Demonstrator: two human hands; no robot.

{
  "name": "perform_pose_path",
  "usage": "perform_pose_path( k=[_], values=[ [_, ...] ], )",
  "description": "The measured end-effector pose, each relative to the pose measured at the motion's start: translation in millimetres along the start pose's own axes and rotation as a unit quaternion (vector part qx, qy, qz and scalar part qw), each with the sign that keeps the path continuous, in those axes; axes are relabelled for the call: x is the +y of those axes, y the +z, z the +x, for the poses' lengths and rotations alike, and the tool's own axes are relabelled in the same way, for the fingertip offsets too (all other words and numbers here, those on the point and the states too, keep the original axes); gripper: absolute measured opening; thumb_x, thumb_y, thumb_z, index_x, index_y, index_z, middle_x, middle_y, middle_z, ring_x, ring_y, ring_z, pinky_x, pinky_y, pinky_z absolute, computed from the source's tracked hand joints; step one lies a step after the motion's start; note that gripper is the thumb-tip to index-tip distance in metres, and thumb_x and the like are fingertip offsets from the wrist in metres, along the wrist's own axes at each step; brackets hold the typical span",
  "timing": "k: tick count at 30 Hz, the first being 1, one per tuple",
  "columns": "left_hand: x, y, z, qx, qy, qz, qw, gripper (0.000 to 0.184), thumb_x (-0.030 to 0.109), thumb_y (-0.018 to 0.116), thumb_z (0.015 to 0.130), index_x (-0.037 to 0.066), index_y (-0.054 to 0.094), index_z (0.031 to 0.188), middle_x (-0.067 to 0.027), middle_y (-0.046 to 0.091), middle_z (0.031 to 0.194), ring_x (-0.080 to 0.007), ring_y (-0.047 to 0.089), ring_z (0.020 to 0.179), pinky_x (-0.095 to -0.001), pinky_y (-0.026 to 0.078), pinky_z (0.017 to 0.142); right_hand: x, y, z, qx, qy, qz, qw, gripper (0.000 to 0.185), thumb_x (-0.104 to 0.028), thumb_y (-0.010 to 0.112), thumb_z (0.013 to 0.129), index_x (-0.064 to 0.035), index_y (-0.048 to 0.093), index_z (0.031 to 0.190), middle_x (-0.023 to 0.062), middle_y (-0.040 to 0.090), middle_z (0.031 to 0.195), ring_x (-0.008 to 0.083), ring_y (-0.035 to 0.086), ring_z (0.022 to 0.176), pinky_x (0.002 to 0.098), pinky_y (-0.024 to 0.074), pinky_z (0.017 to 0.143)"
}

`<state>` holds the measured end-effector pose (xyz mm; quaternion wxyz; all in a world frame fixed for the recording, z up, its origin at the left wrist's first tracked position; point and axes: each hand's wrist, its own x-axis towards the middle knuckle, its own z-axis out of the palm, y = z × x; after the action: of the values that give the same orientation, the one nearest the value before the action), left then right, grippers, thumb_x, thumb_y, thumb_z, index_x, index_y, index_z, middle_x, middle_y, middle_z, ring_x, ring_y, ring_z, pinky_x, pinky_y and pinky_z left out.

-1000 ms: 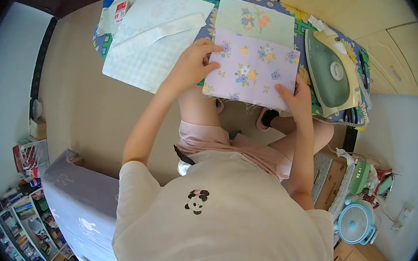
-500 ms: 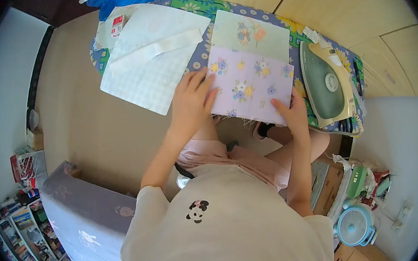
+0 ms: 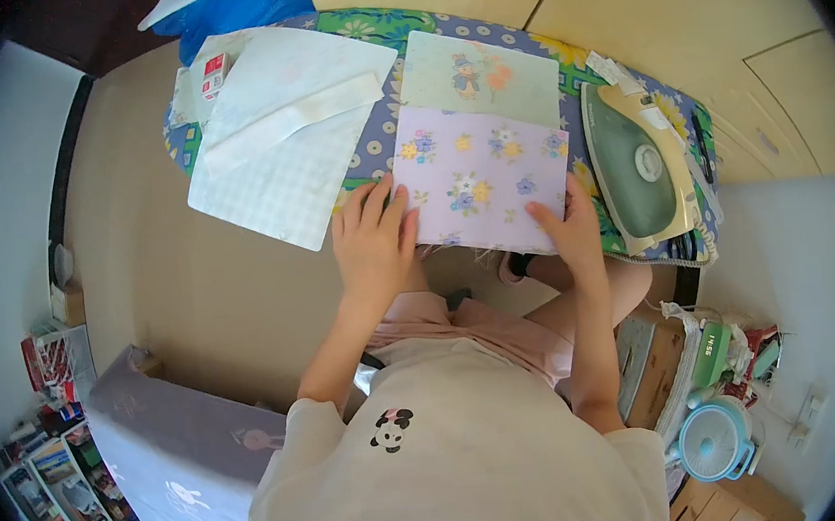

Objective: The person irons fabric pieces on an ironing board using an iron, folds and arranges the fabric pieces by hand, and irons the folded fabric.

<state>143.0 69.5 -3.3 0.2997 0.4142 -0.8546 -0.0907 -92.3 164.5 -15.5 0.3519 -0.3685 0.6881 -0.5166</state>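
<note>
A lilac floral cloth (image 3: 480, 179) with a frayed lower edge lies over the lower part of a pale green printed cloth (image 3: 480, 74) on the ironing board (image 3: 377, 154). At the lilac cloth's left edge rests my left hand (image 3: 372, 240), its fingers spread and pointing up the board. My right hand (image 3: 573, 230) grips the lower right corner, thumb on top and fingers at the edge or beneath it. Loose threads hang from the near edge. An iron (image 3: 634, 164) sits just right of the cloths.
White and checked fabric pieces (image 3: 281, 198) with a pale strip (image 3: 293, 117) lie at the left of the board, near a small red-and-white box (image 3: 215, 76). A blue bag (image 3: 238, 17) is behind. A blue fan (image 3: 713, 440) stands at the lower right.
My left hand has let go of the lilac cloth's upper left part and moved down its left edge, fingers spread. The lilac cloth now lies flatter and squarer; my right hand stays at its corner.
</note>
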Motion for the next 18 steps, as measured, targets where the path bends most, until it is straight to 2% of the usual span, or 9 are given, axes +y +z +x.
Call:
perform_pose_path(
  k=[4, 6, 7, 10, 11, 13, 14, 16, 18],
  values=[
    [4, 0, 3, -0.012, 0.006, 0.003, 1.000, 0.032, 0.010, 0.063, 0.073, 0.007, 0.061, 0.105, -0.0068, 0.054, 0.119, -0.0277, 0.047, 0.112, -0.0417, 0.037, 0.091, -13, 3, -7, 0.045, 0.010, 0.051, 0.998, 0.057, -0.001, 0.066, 0.073, 0.0024, 0.041, 0.124, 0.0107, 0.061, 0.094, 0.0153, 0.058, 0.084, 0.0274, 0.0468, 0.073],
    [10, -3, 8, -0.010, 0.027, 0.043, 0.999, 0.038, 0.008, 0.062, 0.073, 0.008, 0.058, 0.111, -0.0073, 0.051, 0.124, -0.0298, 0.042, 0.119, -0.0424, 0.035, 0.094, -10, -2, -11, 0.079, 0.033, -0.021, 0.996, 0.065, -0.005, 0.066, 0.074, 0.0001, 0.034, 0.130, 0.0095, 0.060, 0.075, 0.0131, 0.056, 0.067, 0.0275, 0.0456, 0.061],
    [15, -6, 12, -0.050, 0.027, 0.038, 0.998, 0.043, 0.006, 0.060, 0.074, 0.007, 0.054, 0.116, -0.0087, 0.047, 0.129, -0.0315, 0.036, 0.125, -0.0442, 0.033, 0.097, -9, -5, -12, 0.084, 0.012, -0.119, 0.989, 0.056, -0.011, 0.065, 0.077, -0.0024, 0.041, 0.127, 0.0100, 0.053, 0.061, 0.0160, 0.050, 0.053, 0.0301, 0.0418, 0.053],
    [29, -4, 34, -0.105, 0.092, -0.031, 0.990, 0.042, 0.007, 0.059, 0.076, 0.007, 0.053, 0.118, -0.0082, 0.045, 0.131, -0.0316, 0.033, 0.127, -0.0465, 0.030, 0.099, -12, -2, -12, 0.071, -0.007, -0.186, 0.980, 0.046, -0.016, 0.063, 0.078, -0.0045, 0.050, 0.120, 0.0112, 0.050, 0.060, 0.0197, 0.049, 0.053, 0.0300, 0.0410, 0.053],
    [33, 2, 40, -0.107, 0.098, -0.033, 0.989, 0.042, 0.007, 0.059, 0.076, 0.007, 0.053, 0.118, -0.0082, 0.045, 0.131, -0.0316, 0.033, 0.127, -0.0465, 0.030, 0.099, -17, -1, -13, 0.077, 0.010, -0.200, 0.977, 0.038, -0.017, 0.063, 0.078, -0.0045, 0.056, 0.113, 0.0132, 0.054, 0.064, 0.0232, 0.051, 0.054, 0.0313, 0.0419, 0.055],
    [41, 17, 53, -0.119, 0.182, -0.088, 0.972, 0.042, 0.013, 0.059, 0.080, 0.007, 0.051, 0.121, -0.0077, 0.043, 0.133, -0.0308, 0.030, 0.129, -0.0478, 0.027, 0.102, -18, -2, -13, 0.070, 0.004, -0.212, 0.975, 0.038, -0.017, 0.062, 0.078, -0.0049, 0.056, 0.114, 0.0145, 0.057, 0.069, 0.0251, 0.053, 0.057, 0.0326, 0.0428, 0.057],
    [43, 23, 57, -0.119, 0.186, -0.087, 0.971, 0.042, 0.013, 0.059, 0.080, 0.007, 0.051, 0.121, -0.0077, 0.043, 0.133, -0.0308, 0.030, 0.129, -0.0478, 0.027, 0.102, -18, -2, -12, 0.058, -0.002, -0.224, 0.973, 0.038, -0.018, 0.062, 0.078, -0.0052, 0.056, 0.114, 0.0159, 0.059, 0.074, 0.0270, 0.055, 0.060, 0.0338, 0.0437, 0.059],
    [46, 33, 60, -0.126, 0.227, -0.024, 0.965, 0.044, 0.027, 0.057, 0.083, 0.006, 0.050, 0.121, -0.0074, 0.042, 0.133, -0.0299, 0.030, 0.128, -0.0542, 0.023, 0.102, -18, -1, -12, 0.061, -0.012, -0.236, 0.970, 0.038, -0.019, 0.062, 0.079, -0.0056, 0.056, 0.114, 0.0168, 0.061, 0.080, 0.0288, 0.057, 0.064, 0.0354, 0.0445, 0.062],
    [43, 41, 58, -0.148, 0.208, 0.006, 0.967, 0.047, 0.028, 0.056, 0.083, 0.007, 0.047, 0.125, -0.0060, 0.039, 0.136, -0.0293, 0.028, 0.130, -0.0569, 0.019, 0.102, -19, 0, -12, 0.060, -0.021, -0.248, 0.967, 0.037, -0.019, 0.061, 0.079, -0.0059, 0.056, 0.113, 0.0177, 0.062, 0.086, 0.0306, 0.059, 0.069, 0.0369, 0.0454, 0.064]
  ],
)
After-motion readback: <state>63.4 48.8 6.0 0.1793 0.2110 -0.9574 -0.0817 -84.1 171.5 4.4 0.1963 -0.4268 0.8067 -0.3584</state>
